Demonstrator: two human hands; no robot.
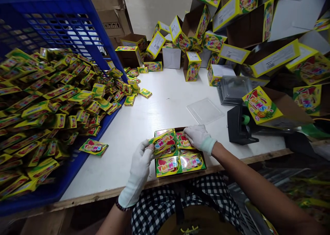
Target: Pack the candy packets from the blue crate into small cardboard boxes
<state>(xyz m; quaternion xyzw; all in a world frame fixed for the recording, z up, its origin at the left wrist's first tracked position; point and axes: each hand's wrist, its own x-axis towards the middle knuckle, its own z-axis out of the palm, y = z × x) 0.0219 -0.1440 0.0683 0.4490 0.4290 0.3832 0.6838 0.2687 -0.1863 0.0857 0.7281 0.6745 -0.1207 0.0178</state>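
Note:
My left hand (142, 159), in a white glove, pinches a yellow-green Twins candy packet (164, 142) by its left end. That packet is tilted over the rear left part of an open display box (155, 167) at the table's front edge. My right hand (198, 137), also gloved, has its fingers curled over the far edge of another candy packet (182, 141) in the box's rear right. In the front half of the box, two packets (168, 165) lie face up side by side. My right fingertips are partly hidden.
A blue crate (103, 39) heaped with candy packets (51, 104) tips toward the table on the left. Empty display boxes (192, 66) pile up at the back and right. A clear plastic tray (205, 110), stacked trays (233, 90) and a black tape dispenser (235, 125) stand nearer.

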